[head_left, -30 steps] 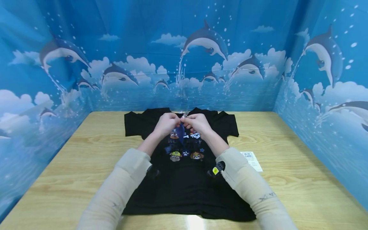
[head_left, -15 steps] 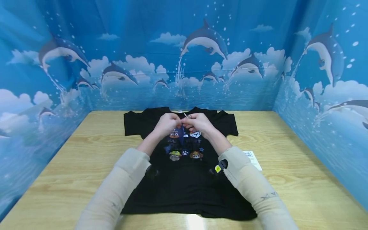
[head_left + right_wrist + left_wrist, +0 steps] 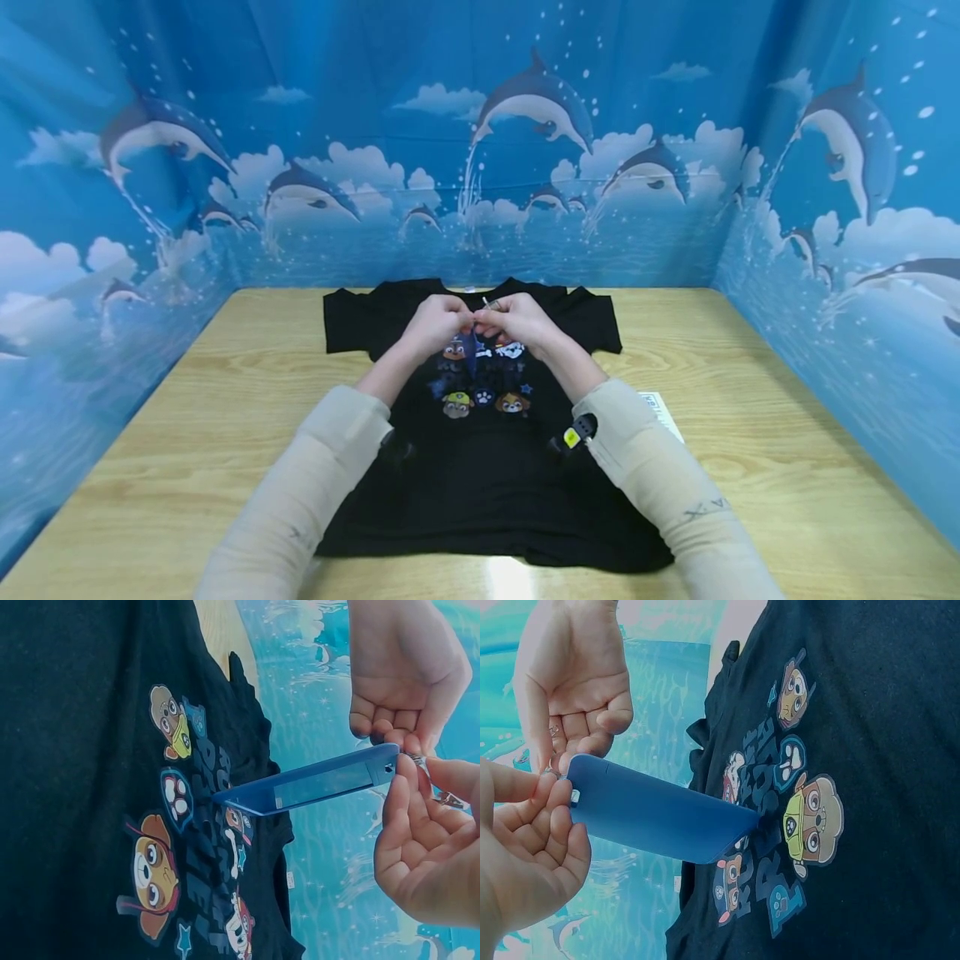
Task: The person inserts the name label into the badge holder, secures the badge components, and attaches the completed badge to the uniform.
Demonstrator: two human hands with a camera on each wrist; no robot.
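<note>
A blue ID card holder point(image 3: 660, 810) hangs by its top end over a black T-shirt point(image 3: 480, 492) spread flat on the table. My left hand point(image 3: 438, 321) pinches the holder's top edge close to its slot. The fingers of my right hand point(image 3: 517, 321) pinch a small metal clasp with a ring point(image 3: 450, 799) right at that same slot. Both hands meet fingertip to fingertip above the shirt's chest print. A clear window shows on one face of the holder in the right wrist view. The pinching fingers partly hide the ring.
To the right of the shirt, a white printed card point(image 3: 663, 412) lies partly behind the right sleeve. The wooden table point(image 3: 795, 433) is bordered by blue dolphin-print curtains point(image 3: 480, 167) at the back and sides.
My right forearm has shifted slightly rightward and covers more of the white card. The metal clasp has turned a little in my right fingers. My left hand stays almost still.
</note>
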